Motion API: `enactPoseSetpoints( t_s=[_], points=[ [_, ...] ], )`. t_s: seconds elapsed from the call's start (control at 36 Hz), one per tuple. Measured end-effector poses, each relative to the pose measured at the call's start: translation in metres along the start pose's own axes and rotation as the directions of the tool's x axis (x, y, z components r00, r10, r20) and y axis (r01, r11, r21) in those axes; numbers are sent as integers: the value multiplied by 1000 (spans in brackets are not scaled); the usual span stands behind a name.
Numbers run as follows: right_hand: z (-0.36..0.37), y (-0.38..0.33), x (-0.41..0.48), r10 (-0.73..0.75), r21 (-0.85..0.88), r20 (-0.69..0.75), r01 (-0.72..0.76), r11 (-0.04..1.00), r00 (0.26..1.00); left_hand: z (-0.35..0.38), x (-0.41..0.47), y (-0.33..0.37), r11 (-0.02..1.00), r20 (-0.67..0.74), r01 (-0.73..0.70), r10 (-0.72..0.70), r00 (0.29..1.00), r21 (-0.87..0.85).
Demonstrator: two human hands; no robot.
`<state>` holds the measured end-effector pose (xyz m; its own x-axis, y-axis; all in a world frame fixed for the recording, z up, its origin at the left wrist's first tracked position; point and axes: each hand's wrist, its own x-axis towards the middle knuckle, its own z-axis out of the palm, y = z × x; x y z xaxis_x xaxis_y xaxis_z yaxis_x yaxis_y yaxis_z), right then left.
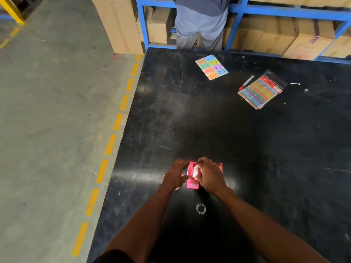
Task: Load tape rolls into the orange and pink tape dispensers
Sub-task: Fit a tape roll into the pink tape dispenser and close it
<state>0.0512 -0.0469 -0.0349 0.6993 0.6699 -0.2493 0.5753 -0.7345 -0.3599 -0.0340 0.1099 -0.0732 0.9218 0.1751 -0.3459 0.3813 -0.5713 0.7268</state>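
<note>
While both hands close around the pink tape dispenser (pixel 192 178) on the black table (pixel 247 139), the left hand (pixel 175 177) cups its left side and the right hand (pixel 209 176) pinches a white tape roll (pixel 195 171) in it. Just right of the grip, the orange dispenser (pixel 220 166) (mostly hidden) shows an edge.

Dim overhead light glares off the black table (pixel 247 149); hands motion-blurred, edges bowed
</note>
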Motion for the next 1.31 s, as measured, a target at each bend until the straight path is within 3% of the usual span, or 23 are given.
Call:
enactPoseSetpoints(
  t_s=[0.36,0.61,0.75,1.31],
  points=[
    [-2,-5,3,4,-155,13,-2,988,1000,0,8,0,999,17,-5,4,1000,47],
    [-9,2,2,26,-2,3,-26,1000,1000,1,7,-2,999,22,11,-12,1000,46],
    [-11,1,5,46,1,-55,-46,999,997,0,8,0,998,21,8,-9,1000,55],
    [17,-9,-55,-183,-141,-180,158,977,967,3,3,-1,999,14,14,-15,1000,39]
  ],
)
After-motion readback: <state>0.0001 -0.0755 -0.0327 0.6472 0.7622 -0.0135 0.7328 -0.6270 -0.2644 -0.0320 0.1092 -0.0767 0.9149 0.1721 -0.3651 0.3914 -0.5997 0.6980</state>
